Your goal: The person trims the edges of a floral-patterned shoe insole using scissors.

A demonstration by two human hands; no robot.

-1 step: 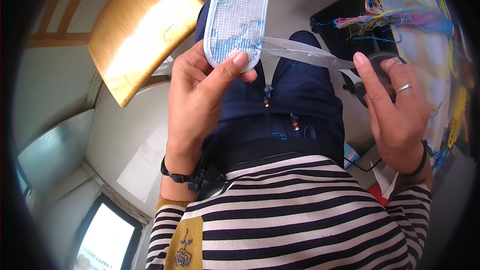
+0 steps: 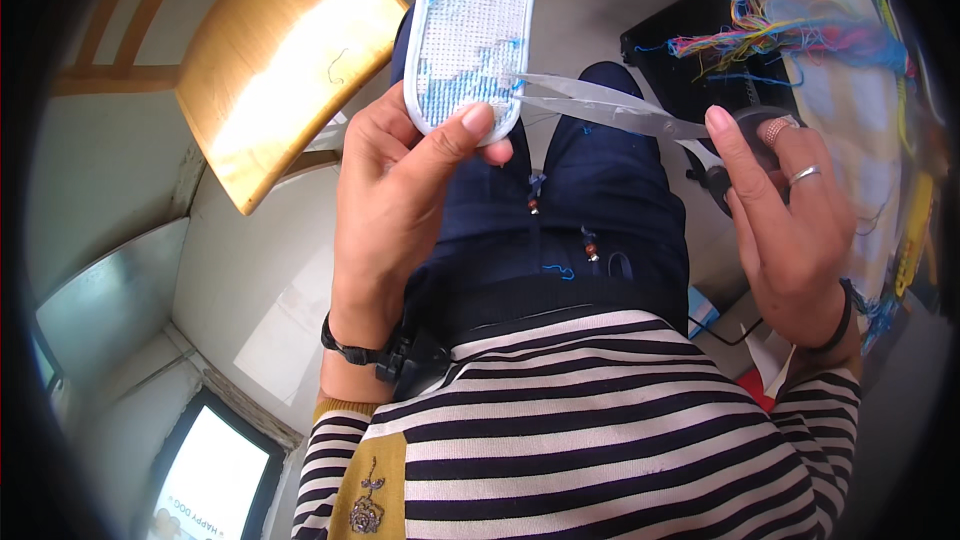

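My left hand (image 2: 395, 155) pinches the lower end of a white insole (image 2: 475, 15) between thumb and fingers. Blue stitches cover part of its meshed surface near my thumb, and a pale rim runs around it. The fingers behind the insole are partly hidden. In my right hand (image 2: 790, 210) is a pair of scissors (image 2: 610, 108), its dark handles around my fingers. The blades are slightly apart, and their tips reach the right edge of the insole, close to the blue stitches. Whether a thread lies between the blades is too fine to tell.
A bundle of multicoloured thread (image 2: 790, 35) lies at the upper right on a pale cloth. Left of my knees stands a wooden chair seat (image 2: 290, 50). Short blue thread scraps (image 2: 560, 271) rest on my lap, and a lit screen (image 2: 215, 470) is at the lower left.
The insole has tilted slightly, so its stitched face shows brighter and clearer. My right hand has shifted a very little to the left with the scissors.
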